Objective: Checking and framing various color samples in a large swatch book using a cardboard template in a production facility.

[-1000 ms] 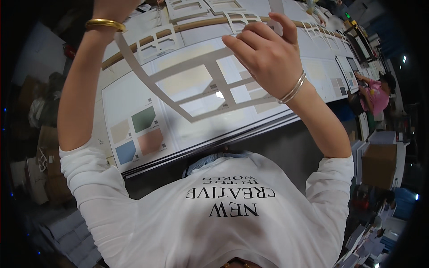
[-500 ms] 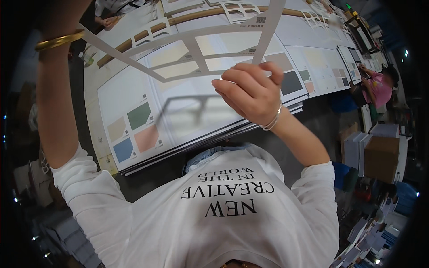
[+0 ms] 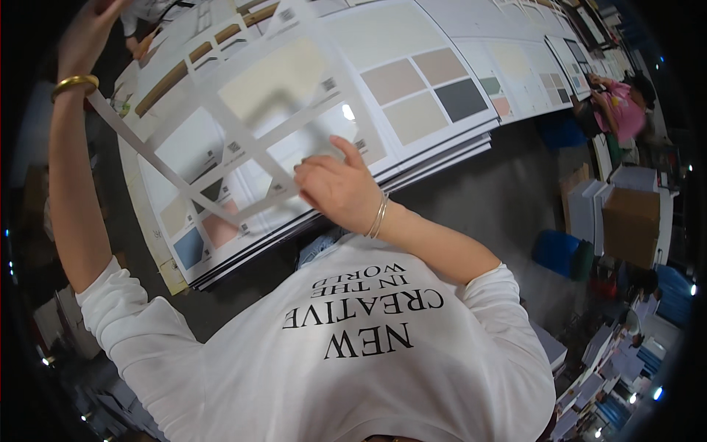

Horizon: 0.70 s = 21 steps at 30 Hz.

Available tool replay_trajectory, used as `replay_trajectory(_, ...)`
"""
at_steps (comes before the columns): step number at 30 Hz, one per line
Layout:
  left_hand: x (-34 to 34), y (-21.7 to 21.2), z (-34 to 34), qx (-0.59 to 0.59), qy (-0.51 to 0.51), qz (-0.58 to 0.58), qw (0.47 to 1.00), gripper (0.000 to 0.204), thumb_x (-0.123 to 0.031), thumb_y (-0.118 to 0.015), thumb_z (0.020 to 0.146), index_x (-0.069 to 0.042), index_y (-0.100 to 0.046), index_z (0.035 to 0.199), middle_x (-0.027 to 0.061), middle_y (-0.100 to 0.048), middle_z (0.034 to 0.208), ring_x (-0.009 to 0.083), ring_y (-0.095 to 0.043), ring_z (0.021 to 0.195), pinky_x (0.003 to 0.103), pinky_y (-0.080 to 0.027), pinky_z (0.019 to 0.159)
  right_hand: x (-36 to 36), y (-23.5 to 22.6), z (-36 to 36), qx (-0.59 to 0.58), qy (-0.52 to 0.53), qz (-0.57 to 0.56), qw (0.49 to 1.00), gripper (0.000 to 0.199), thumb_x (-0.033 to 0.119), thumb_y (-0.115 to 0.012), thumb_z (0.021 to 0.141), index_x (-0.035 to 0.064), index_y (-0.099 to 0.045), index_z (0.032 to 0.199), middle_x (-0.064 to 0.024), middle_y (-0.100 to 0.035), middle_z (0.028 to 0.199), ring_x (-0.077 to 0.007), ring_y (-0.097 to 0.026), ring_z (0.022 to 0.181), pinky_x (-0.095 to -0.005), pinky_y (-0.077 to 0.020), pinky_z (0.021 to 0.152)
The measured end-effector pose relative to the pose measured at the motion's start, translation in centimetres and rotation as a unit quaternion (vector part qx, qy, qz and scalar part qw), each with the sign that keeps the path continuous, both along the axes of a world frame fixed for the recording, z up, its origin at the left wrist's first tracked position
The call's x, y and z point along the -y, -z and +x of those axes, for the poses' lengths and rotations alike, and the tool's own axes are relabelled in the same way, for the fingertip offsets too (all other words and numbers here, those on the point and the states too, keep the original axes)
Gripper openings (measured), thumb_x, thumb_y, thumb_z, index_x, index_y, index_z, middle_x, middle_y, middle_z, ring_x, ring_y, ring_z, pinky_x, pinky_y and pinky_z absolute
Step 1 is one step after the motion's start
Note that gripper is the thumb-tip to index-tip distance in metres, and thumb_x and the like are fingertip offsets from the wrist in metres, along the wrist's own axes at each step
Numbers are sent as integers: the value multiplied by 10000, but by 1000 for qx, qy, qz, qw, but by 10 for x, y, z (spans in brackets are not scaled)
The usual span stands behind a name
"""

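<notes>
The person's right hand [image 3: 335,188] pinches the near corner of a white die-cut paper frame [image 3: 243,158], a lattice of strips with open windows. The left hand [image 3: 85,33], raised high at the upper left and partly cut off, seems to grip the frame's far strip, though its fingers cannot be made out. The frame hangs tilted above a stack of colour-swatch sheets [image 3: 412,103] on the long worktable [image 3: 158,243]. Judging by this, the frame is lifted clear of the top sheet; setting it aside remains.
</notes>
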State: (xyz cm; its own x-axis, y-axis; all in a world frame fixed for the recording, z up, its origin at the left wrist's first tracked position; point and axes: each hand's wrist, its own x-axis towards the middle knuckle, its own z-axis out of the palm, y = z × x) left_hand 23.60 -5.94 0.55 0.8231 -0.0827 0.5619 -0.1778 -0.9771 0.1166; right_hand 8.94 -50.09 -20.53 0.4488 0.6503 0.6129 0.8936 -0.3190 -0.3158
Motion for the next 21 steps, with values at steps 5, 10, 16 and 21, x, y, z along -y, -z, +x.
replay_trajectory(5, 42, 71, 15, -72, -65, 17, 995, 366, -517, -693, 858, -282, -737, 1134, -46, -746, 944, 74, -694, 897, 240, -507, 801, 20, 15, -21, -49, 7, -58, 997, 194, 156, -700, 792, 120, -628, 968, -25, -678, 1041, -183, -633, 1031, -523, -286, 1117)
replay_trajectory(10, 77, 117, 27, -84, -50, -6, 995, 355, -484, -697, 867, -262, -733, 1142, -40, -745, 978, 71, -690, 923, 226, -502, 803, 29, 25, -24, -55, 48, -66, 995, 177, 164, -692, 781, 120, -649, 947, -28, -665, 1042, -181, -624, 1020, -500, -320, 1098)
replay_trajectory(16, 90, 161, 49, -81, -89, 12, 993, 412, -502, -711, 830, -233, -724, 1141, -51, -702, 941, 97, -600, 755, 258, -479, 729, 38, 38, -20, -71, 96, -61, 991, 251, 144, -681, 754, 139, -669, 1005, -16, -622, 1036, -178, -599, 986, -460, -401, 1004)
replay_trajectory(21, 90, 193, 60, -92, -83, 10, 992, 409, -444, -726, 827, -188, -719, 1145, -3, -682, 1012, 158, -594, 786, 290, -486, 752, 43, 52, -15, -86, 101, -70, 989, 292, 134, -678, 754, 139, -664, 1045, -14, -615, 1023, -179, -590, 988, -447, -398, 995)
